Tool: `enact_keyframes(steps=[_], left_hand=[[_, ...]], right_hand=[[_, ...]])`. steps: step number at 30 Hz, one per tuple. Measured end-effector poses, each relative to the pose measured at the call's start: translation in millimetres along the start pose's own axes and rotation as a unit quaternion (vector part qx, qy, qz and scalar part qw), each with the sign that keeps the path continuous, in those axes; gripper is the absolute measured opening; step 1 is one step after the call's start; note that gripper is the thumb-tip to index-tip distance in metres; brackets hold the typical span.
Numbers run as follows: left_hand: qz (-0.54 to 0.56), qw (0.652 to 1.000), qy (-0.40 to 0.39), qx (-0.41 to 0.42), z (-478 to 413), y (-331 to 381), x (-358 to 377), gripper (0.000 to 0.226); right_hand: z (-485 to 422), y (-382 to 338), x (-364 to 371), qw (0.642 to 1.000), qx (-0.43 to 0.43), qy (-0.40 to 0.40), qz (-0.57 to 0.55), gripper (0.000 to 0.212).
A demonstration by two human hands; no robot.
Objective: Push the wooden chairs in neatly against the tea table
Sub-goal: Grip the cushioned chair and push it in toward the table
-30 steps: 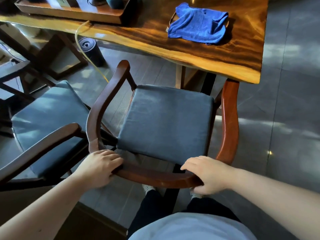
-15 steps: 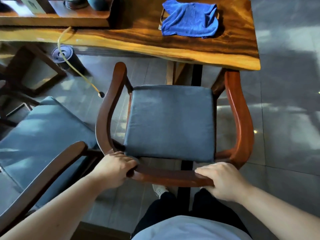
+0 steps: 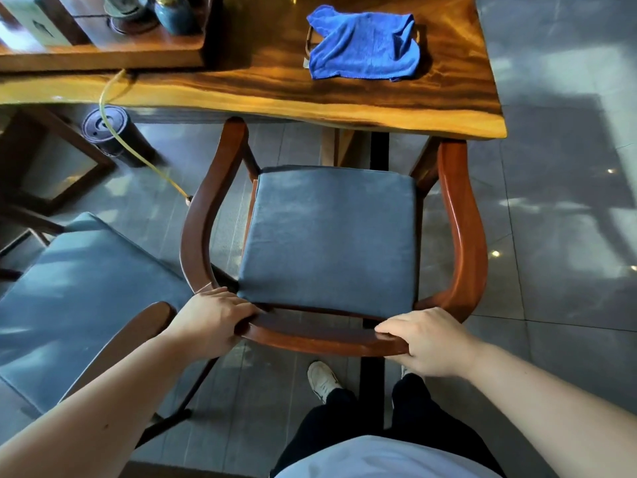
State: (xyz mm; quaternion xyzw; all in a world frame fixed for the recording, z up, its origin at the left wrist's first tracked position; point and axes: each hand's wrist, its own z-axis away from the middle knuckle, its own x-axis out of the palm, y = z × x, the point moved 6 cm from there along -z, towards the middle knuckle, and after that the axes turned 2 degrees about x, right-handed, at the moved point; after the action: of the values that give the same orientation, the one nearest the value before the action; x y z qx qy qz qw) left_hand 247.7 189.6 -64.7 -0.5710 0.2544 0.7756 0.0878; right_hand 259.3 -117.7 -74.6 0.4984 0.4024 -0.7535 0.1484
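Hands on the curved back rail (image 3: 310,334) of the wooden armchair (image 3: 463,236), one at each end, so I can steer it straight rather than let it swing. My left hand (image 3: 210,320) wraps the rail where it bends into the left armrest, fingers (image 3: 241,305) curled over the top and closed on the wood; my right hand (image 3: 427,341) sits near the right bend, fingers (image 3: 389,329) pressed together flat on top with the thumb under the rail, as far as I can tell. The chair faces the tea table, its grey seat cushion (image 3: 327,236) squarely in front of me, and the tips of both armrests reach the near edge of the surface (image 3: 275,98), the right tip seeming to sit just under it. The seat itself is not under the slab yet, so I judge the push is only partly done. The chair stands near the right end of the slab, where a wooden leg (image 3: 339,146) below could catch the seat front if I drift. A blue cloth (image 3: 362,46) lies on the surface above, and a wooden tea tray (image 3: 103,53) sits to the left. A second chair with a grey cushion (image 3: 69,288) stands askew at my left, well away from the table edge, and I judge it needs pushing in afterwards.
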Motion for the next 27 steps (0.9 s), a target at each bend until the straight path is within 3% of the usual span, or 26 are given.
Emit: enact_keyframes(steps=[4, 9, 13, 19, 25, 27], left_hand=[[0.008, 1.000, 0.024, -0.005, -2, 0, 3, 0.031], [0.013, 1.000, 0.024, -0.003, -17, 6, 3, 0.023], [0.011, 1.000, 0.025, 0.003, -14, 15, 5, 0.027], [0.012, 1.000, 0.004, -0.026, -12, 13, 10, 0.018], [0.011, 0.995, 0.036, -0.093, -1, 21, 8, 0.044], [0.006, 0.993, 0.055, -0.103, 4, 29, 6, 0.051]], right_hand=[[-4, 8, 2, 0.995, -0.055, -0.043, 0.077, 0.031], [-6, 21, -17, 0.993, -0.028, -0.091, 0.073, 0.024], [0, 18, -13, 0.993, -0.029, -0.079, 0.077, 0.017], [2, 16, -17, 0.994, 0.013, -0.091, 0.055, 0.023], [3, 11, -17, 0.989, 0.063, -0.131, 0.027, 0.027], [3, 9, -17, 0.985, 0.070, -0.156, 0.025, 0.038]])
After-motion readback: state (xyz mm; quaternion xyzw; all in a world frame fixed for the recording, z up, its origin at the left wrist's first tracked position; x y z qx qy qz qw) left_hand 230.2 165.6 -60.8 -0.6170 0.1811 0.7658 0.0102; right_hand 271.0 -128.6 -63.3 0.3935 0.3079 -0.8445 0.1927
